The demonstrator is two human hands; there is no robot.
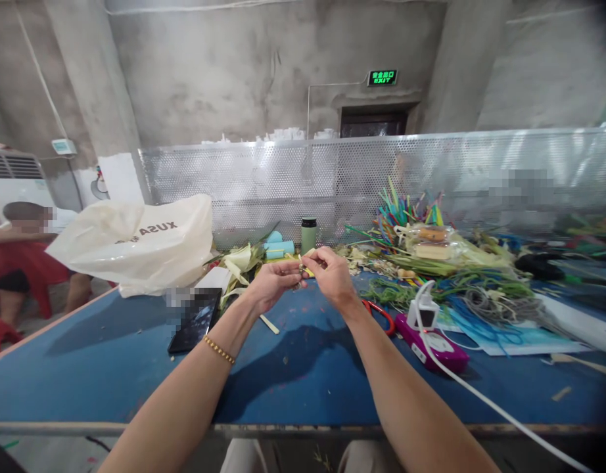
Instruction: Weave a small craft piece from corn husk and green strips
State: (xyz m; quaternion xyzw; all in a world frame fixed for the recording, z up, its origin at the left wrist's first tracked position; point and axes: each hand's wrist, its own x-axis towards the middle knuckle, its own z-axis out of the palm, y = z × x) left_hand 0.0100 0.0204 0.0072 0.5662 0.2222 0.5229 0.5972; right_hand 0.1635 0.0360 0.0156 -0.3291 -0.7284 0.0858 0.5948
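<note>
While a person (24,256) sits by red chairs at the far left, beyond the blue table (110,368), a large whitish plastic bag (150,240) slumps over the table's far left part. Right of it and nearer, a dark tablet-like device (198,318) lies flat, with pale husk-like leaves (238,266) heaped just beyond. The left hand (273,286), with a gold beaded bracelet (219,349) on its wrist, comes next, its fingertips pinched on a small pale piece (302,264). That piece is above the middle of the table, between the two hands, its exact shape too small to tell. Light blue rolls (279,248) and a green bottle (309,236) with a black lid stand or lie farther back. The right hand (332,277) is closed too, thumb and finger pinching the same piece from the right. Right of its wrist are red looped handles (382,318), then a purple power strip (434,348) with a white charger (423,314) and a white cable (475,391) running to the near right edge. Behind these, colourful thin stems (406,210) and plastic-wrapped packets (428,243) lie near tangled green, blue and grey cords (485,302), which spread toward the far right.
</note>
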